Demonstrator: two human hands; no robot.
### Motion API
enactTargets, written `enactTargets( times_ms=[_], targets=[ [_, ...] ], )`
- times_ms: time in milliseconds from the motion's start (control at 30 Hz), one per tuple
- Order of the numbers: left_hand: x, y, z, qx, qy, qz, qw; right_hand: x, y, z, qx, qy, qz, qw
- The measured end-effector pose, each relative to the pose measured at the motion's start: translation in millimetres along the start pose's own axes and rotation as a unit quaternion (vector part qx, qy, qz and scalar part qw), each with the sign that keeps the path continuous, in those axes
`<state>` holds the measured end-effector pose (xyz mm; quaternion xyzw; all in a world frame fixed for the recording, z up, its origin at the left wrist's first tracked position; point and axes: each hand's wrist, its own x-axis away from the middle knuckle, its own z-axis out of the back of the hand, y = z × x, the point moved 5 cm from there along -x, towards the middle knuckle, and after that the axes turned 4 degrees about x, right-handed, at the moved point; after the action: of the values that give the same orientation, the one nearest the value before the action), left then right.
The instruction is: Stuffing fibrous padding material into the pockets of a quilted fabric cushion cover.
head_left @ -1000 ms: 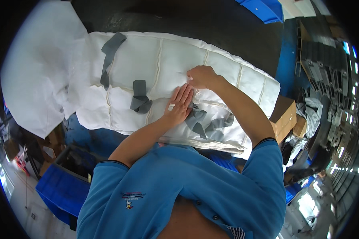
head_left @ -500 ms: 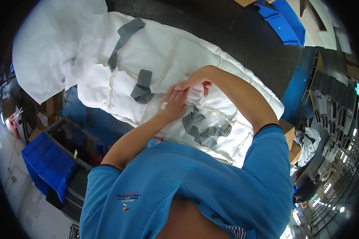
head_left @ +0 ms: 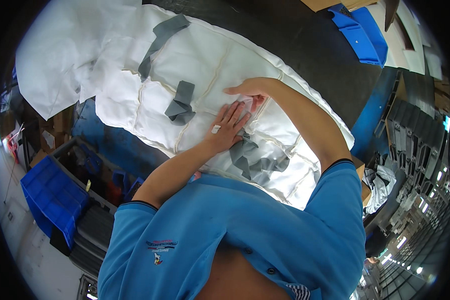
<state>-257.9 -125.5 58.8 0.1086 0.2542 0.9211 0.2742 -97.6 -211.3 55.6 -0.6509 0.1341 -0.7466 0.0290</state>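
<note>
Fingers of the left hand (head_left: pixel 227 127) laid flat and slightly apart on the white quilted panel (head_left: pixel 205 60), around its middle, probably to keep the padding from sliding. On the back of that hand, a small pale patch (head_left: pixel 216 129). Right hand (head_left: pixel 253 90) just beside, over the panel's middle toward its far edge, bent at the wrist: one finger stretched toward the panel's left end, others curled beneath. Impossible to tell whether clamped on fabric or merely resting against it; perhaps curled so as to feel along a seam. Beneath the panel, a dark tabletop (head_left: pixel 310 62), presumably for support along its length. On the panel, grey straps: one (head_left: pixel 162 37) near its far left edge, another (head_left: pixel 181 104) folded left of centre, more (head_left: pixel 241 156) crumpled toward its near edge, apparently slack, under no pull. At the panel's left end, a smooth white sheet (head_left: pixel 52 60), perhaps joined to it. Past its far right side, a blue plastic bin (head_left: pixel 364 37).
</note>
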Motion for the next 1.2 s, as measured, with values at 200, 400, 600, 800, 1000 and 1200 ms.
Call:
enactTargets(
  times_ms=[200, 400, 600, 800, 1000, 1200],
  targets=[
    [5, -2, 10, -0.010, 0.012, 0.003, 1.000, 27, 10, 7, -0.213, 0.214, 0.156, 0.940],
    [-2, -41, 28, 0.022, 0.070, 0.075, 0.995, 40, 52, -48, -0.290, 0.492, 0.231, 0.788],
    [-10, -41, 49, -0.005, 0.062, 0.014, 0.998, 54, 22, -108, 0.119, 0.629, 0.238, 0.730],
    [-54, -57, 70, -0.049, 0.115, -0.035, 0.992, 57, 25, -100, -0.038, 0.548, 0.307, 0.777],
    [-90, -72, 40, -0.047, 0.070, -0.027, 0.996, 13, 47, -87, 0.105, 0.641, 0.082, 0.756],
    [-107, -69, 38, -0.058, 0.079, -0.072, 0.993, 22, 50, -86, 0.107, 0.589, 0.129, 0.791]
  ],
)
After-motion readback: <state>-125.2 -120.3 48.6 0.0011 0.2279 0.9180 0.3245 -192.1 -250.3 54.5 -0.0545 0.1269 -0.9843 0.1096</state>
